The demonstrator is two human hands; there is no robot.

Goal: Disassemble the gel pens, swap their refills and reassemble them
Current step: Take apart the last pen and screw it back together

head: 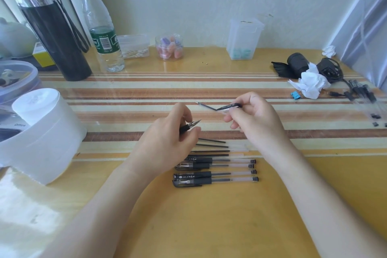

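Note:
My left hand [167, 138] grips a black pen front piece with its grip and metal tip [190, 126], the tip pointing up and right. My right hand [255, 117] pinches a clear pen barrel [227, 107] from which a refill [204, 105] sticks out to the left, tip leading. The two hands are apart above the table. Below them lie several loose refills [211, 145] and, nearer me, several assembled capped gel pens [215, 170] side by side, caps to the left.
A white plastic container [45, 134] stands at the left, a black flask [50, 27] and a water bottle [102, 33] behind it. Small clear jars [169, 47] [244, 38] line the wall. Crumpled tissue [312, 85], a blue clip [296, 94] and more pens [362, 90] sit at the right.

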